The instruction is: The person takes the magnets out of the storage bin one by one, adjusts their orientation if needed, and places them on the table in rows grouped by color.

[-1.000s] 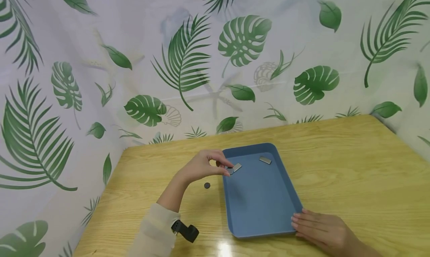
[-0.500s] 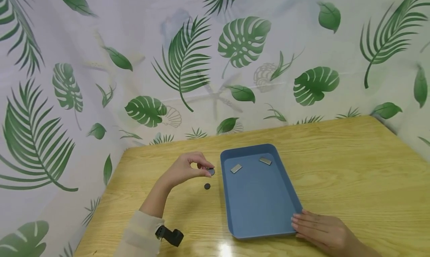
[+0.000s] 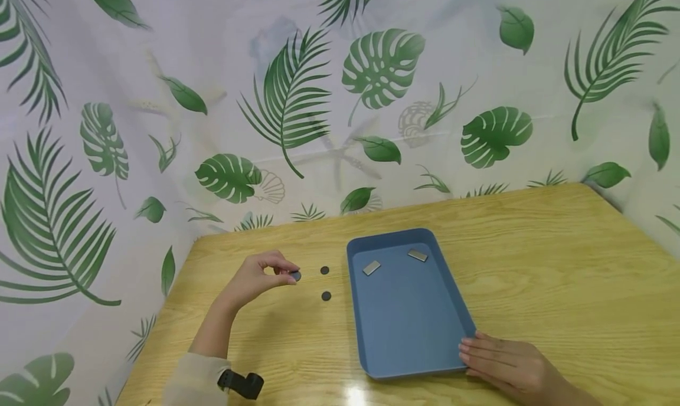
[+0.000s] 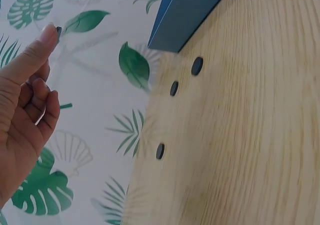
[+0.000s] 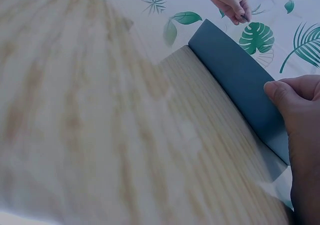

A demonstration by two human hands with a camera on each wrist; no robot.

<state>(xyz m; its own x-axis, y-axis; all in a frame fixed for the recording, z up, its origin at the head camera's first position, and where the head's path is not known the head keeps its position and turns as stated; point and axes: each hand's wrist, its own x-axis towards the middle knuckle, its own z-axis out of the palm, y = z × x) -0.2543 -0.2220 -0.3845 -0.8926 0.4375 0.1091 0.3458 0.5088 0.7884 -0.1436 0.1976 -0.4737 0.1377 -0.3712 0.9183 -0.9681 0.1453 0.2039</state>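
Note:
My left hand (image 3: pixel 260 277) pinches a small dark disc (image 3: pixel 296 275) between thumb and fingertips, above the wood table left of a blue tray (image 3: pixel 414 311). In the left wrist view only a sliver of that disc shows at the thumb tip. Two similar discs, a far one (image 3: pixel 324 270) and a near one (image 3: pixel 326 296), lie between hand and tray. The left wrist view shows a third disc (image 4: pixel 160 151) on the table. My right hand (image 3: pixel 507 359) rests straight fingers on the tray's near right corner; its thumb (image 5: pixel 280 92) touches the wall.
Inside the tray, toward its far end, lie two silver rectangular pieces, a left one (image 3: pixel 372 268) and a right one (image 3: pixel 418 255). A leaf-patterned cloth (image 3: pixel 340 111) hangs behind the wood table (image 3: pixel 563 264). A black strap device (image 3: pixel 241 384) sits on the left wrist.
My left hand has moved left, from over the tray to above the table, still pinching the disc. The far disc on the table has come into sight. The right hand stays put.

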